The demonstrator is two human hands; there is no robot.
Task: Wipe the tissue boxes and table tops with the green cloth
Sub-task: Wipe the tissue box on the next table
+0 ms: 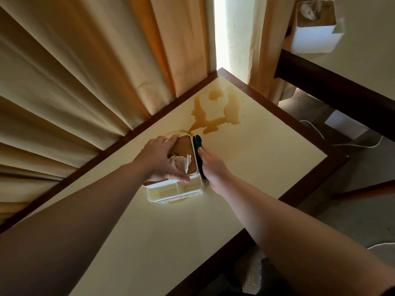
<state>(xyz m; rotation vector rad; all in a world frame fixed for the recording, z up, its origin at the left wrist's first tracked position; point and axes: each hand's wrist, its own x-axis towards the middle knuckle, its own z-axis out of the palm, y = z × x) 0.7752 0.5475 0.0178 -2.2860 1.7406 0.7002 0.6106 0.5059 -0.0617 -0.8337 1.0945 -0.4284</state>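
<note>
A white tissue box [177, 189] with a brown lid and a tissue sticking out stands on the cream table top [267, 154]. My left hand [158, 161] grips the box from above, fingers curled over its far and near edges. My right hand [211, 165] presses the dark green cloth [198, 150] flat against the box's right side, fingers straight. A brown liquid spill [213, 116] spreads over the table just beyond the box, toward the far corner.
A second white tissue box [316, 33] stands on another table [367, 60] at the upper right. Beige curtains [85, 71] hang along the table's left edge. White cables [363, 144] lie on the carpet to the right, beside a white box.
</note>
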